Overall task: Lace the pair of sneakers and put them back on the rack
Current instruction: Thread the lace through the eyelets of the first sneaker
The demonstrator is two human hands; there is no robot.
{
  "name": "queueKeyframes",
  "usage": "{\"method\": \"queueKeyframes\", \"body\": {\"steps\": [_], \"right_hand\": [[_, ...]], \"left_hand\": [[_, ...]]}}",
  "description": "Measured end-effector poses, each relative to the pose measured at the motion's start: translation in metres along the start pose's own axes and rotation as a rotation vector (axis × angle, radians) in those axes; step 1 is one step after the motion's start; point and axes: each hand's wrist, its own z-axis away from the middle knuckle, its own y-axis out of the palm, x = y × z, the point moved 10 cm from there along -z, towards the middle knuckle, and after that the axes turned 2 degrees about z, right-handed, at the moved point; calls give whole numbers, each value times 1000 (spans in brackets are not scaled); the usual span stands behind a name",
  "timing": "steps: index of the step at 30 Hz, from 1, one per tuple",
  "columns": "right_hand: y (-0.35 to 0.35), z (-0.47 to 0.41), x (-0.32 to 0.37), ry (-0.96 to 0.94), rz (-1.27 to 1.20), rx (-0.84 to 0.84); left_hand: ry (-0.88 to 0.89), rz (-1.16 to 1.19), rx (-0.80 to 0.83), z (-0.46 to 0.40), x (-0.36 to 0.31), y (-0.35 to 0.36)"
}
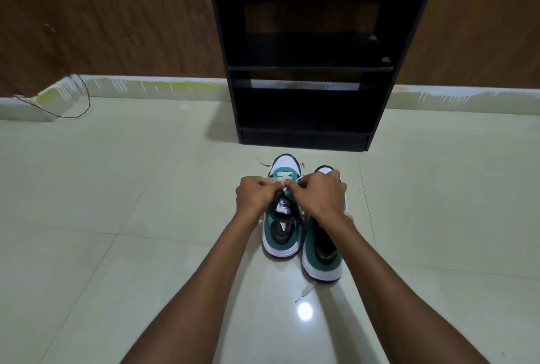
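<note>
Two teal, white and black sneakers stand side by side on the floor, toes toward the rack. Over the left sneaker (pixel 281 229) my left hand (pixel 254 195) and my right hand (pixel 320 192) meet, both pinching its cream lace (pixel 285 179) at the upper eyelets. A loose end of that lace (pixel 262 161) trails off past the toe. The right sneaker (pixel 323 255) is partly hidden under my right forearm; its lace end (pixel 304 293) lies on the tile behind the heel. The black shoe rack (pixel 309 68) stands just beyond, its shelves bare.
Glossy cream floor tiles (pixel 117 217) spread all around. A brown wood-panel wall (pixel 117 27) runs behind the rack. A thin black cable (pixel 58 112) loops on the floor at the far left beside the skirting.
</note>
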Motion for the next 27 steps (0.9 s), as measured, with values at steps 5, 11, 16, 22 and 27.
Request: {"method": "queueKeyframes", "body": {"steps": [5,11,16,22,27], "right_hand": [[7,-8,-9,133,-270,25],[-5,1,7,190,-841,74],[-25,-1,26,106,-880,118],[-31,-1,30,96,-1001,102],[-23,6,11,308,-1301,-2]], "left_hand": [[17,177,25,1,-5,3],[-57,704,31,22,-16,8],[105,762,91,27,-64,0],[162,510,156,24,-80,2],[90,414,209,26,-63,11]]}}
